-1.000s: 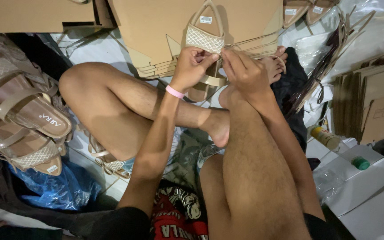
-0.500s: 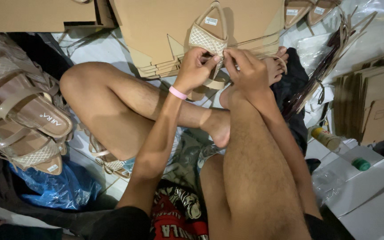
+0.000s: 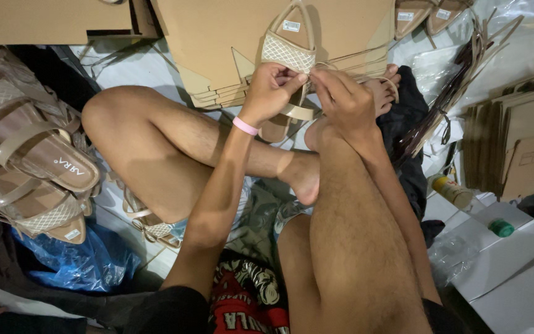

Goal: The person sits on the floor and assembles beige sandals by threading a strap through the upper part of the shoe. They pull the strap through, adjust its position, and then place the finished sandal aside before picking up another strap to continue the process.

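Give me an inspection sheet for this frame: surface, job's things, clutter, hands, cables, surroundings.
Surface: pale floor, person seated on it with bare legs crossed; flat cardboard sheets ahead.
Job's things: beige sandal with woven toe band, toe pointing towards the person, held over the cardboard, thin strap at its near edge.
Clutter: heap of matching sandals at left on a blue plastic bag; bundle of loose straps; small bottle; green cap.
Hands: left hand, pink wristband, and right hand both pinch the strap at the sandal.
Cables: nothing seen.
Surroundings: folded cardboard boxes stacked at right; white boards at lower right.
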